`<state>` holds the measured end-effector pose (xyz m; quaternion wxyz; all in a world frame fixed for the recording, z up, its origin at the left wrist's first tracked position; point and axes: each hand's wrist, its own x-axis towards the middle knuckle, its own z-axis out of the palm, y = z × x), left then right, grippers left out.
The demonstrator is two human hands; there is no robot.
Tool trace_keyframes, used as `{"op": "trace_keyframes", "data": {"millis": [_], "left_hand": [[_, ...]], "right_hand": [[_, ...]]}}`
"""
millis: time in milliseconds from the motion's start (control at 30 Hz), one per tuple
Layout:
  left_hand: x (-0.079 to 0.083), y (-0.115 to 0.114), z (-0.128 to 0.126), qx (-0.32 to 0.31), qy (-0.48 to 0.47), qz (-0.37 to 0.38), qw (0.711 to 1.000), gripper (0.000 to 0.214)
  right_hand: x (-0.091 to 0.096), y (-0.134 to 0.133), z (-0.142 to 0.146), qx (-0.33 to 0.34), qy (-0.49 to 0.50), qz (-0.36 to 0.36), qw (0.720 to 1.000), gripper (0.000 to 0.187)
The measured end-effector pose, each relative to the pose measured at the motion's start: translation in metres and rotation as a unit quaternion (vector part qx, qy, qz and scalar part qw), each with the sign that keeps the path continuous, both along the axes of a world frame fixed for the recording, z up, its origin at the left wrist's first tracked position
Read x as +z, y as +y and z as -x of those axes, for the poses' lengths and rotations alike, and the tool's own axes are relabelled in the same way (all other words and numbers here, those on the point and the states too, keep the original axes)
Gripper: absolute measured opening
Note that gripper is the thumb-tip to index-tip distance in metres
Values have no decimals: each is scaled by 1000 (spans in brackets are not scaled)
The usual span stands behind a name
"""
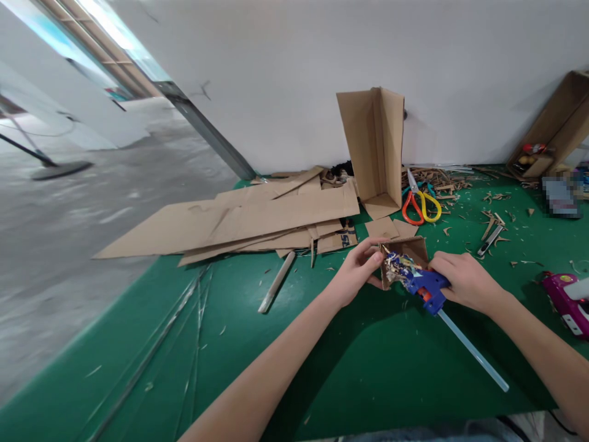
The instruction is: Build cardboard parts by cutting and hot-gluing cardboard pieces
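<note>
My right hand (464,279) grips a blue glue gun (423,283) with an orange trigger. A long clear glue stick (473,351) juts from the gun's back toward me. The nozzle end is crusted with foil and scraps and rests against a small brown cardboard piece (407,250). My left hand (358,267) pinches the left edge of that cardboard piece and holds it just above the green table (322,344).
Flat cardboard sheets (248,218) lie at the table's left rear, and a folded cardboard upright (375,144) leans on the white wall. Orange-and-yellow scissors (421,205), a utility knife (490,239), cardboard scraps, a wooden strip (276,282) and a pink tool (565,301) lie around.
</note>
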<state>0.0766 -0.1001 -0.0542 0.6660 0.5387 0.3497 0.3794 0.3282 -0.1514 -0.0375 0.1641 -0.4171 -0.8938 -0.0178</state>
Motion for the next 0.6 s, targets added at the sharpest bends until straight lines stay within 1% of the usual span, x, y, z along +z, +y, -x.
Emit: {"op": "trace_keyframes", "data": {"millis": [200, 367, 600], "left_hand": [[2, -1, 0, 2, 7, -2, 1000, 60], [0, 0, 0, 0, 2, 2, 1000, 58], [-2, 1, -1, -8, -1, 7, 1000, 57]], "right_hand": [[0, 0, 0, -1, 0, -3, 1000, 25], [0, 0, 0, 2, 6, -11, 1000, 23], [1, 0, -1, 2, -1, -13, 1000, 33]]}}
